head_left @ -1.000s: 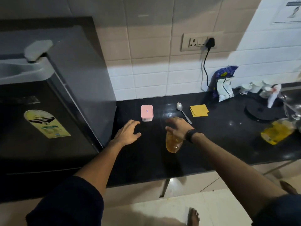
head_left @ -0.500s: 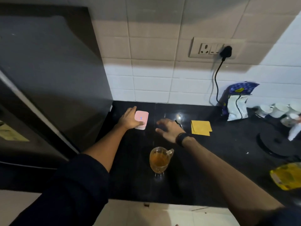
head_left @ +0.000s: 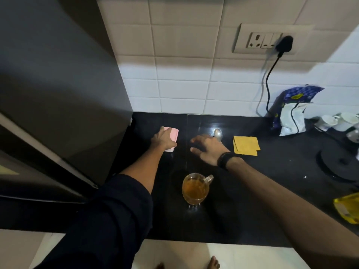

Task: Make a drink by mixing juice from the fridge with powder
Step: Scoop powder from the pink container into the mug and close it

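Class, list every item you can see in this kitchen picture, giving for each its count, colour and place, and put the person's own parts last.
pink container: one, pink, back left of counter, under left hand
glass mug: one, clear with amber juice, counter front centre
spoon: one, silver, behind right hand
yellow napkins: a small stack, yellow, right of spoon
fridge: one, dark grey, left
packet: one, blue and white, against wall
white cups: at least two, far right
plug: one, black, in wall socket
left hand: grips the container
right hand: fingers spread, above counter
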